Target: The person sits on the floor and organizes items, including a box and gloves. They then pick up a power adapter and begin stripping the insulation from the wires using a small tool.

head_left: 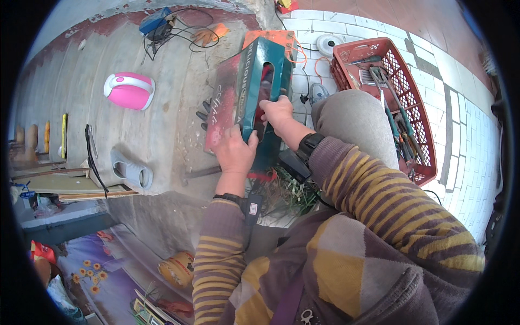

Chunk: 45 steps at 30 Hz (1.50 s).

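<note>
A cardboard box [246, 89], dark green with a red printed side, is tilted in front of me between both hands. Its green face has a long rounded cut-out, through which something dark and reddish shows. My left hand [235, 151] is closed on the box's near end, thumb along the edge by the cut-out. At the right rim of that opening, my right hand [280, 115] has its fingers curled against the box; the fingertips are partly hidden. Behind the box stands an orange surface [271, 38]. Dark glove fingers [203, 112] peek out on the box's left.
To the right, a red plastic crate [338, 65] holds pliers, screwdrivers and other tools. On the concrete at left lie a pink-and-white kettle-like appliance [130, 95] and a grey slipper [131, 170]. Orange gloves [211, 35] and a blue device [155, 20] with black cables lie farther off.
</note>
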### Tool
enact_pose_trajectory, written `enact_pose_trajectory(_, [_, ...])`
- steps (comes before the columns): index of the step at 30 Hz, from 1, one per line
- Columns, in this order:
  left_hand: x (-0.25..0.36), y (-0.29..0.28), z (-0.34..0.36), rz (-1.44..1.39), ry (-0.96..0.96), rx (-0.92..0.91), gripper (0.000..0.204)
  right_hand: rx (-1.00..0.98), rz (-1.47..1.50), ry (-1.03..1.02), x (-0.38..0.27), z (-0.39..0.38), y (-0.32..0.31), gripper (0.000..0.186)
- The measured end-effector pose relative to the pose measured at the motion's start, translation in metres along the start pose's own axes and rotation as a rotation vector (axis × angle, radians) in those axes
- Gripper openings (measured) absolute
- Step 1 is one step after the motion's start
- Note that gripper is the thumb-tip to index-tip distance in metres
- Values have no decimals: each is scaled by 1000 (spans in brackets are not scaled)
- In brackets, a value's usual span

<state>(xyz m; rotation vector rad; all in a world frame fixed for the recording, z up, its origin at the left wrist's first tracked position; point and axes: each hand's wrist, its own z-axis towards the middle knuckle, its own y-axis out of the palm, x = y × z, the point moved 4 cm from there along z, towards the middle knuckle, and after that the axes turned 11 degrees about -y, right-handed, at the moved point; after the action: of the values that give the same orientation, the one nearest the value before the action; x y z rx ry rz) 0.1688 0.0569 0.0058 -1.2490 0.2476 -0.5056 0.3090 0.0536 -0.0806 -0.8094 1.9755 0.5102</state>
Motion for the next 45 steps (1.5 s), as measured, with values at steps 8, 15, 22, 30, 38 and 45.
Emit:
enact_pose_trajectory(8, [-32,-39,-8,-584,-301,20,66,-275,502,-97,-47,-27,22,18])
enact_pose_trajectory(15, [-47,-82,-40,-71,-13,309,66,-847,191,-502,-104,-69,38,32])
enact_pose_trajectory(22, [-138,-70,-17,-340,-399,452,36,-490,59,-559,-140,-33,5,28])
enact_pose_trajectory(30, [-175,-47,-10,-640,-574,503,21,-660,-1341,-792,-113,22,19,32])
enact_pose_trajectory(38, [-216,-66,3,-411,-776,512,23,-904,-1766,-501,-21,66,48,55])
enact_pose_trajectory(45, [-243,-47,0,-765,-961,494,26,-744,-1890,-825,18,79,59,57])
